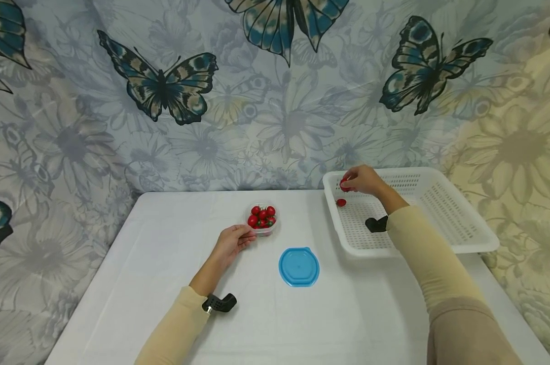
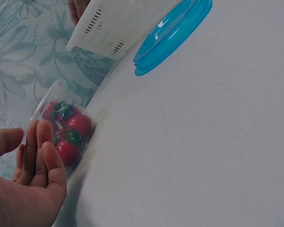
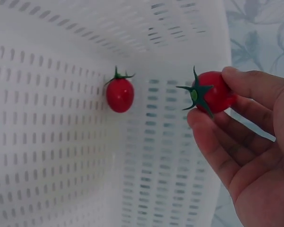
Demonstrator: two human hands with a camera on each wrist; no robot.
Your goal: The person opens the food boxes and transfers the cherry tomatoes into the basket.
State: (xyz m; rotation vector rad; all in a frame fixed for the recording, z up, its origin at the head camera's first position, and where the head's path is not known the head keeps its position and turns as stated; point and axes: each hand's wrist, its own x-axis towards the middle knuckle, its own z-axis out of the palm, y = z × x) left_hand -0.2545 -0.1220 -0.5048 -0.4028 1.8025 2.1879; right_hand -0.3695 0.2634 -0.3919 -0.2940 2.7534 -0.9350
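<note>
Have one red tomato (image 3: 217,90) pinched between thumb and fingers of right hand (image 3: 260,146), at left end of white basket (image 1: 457,208); see second tomato (image 3: 119,95) lying inside. Note left hand (image 1: 231,243) beside clear tub (image 1: 265,232) of tomatoes (image 2: 79,124) on bench (image 1: 265,324), with fingers loosely extended, gripping nothing; cannot confirm contact. Expect lightness, smooth slippery skin, easy bruising: hold gently round the flanks, clear of green calyx (image 3: 195,96).

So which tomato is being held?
The tomato pinched in the right hand; another tomato lies loose in the basket, and the rest sit in the clear tub.
</note>
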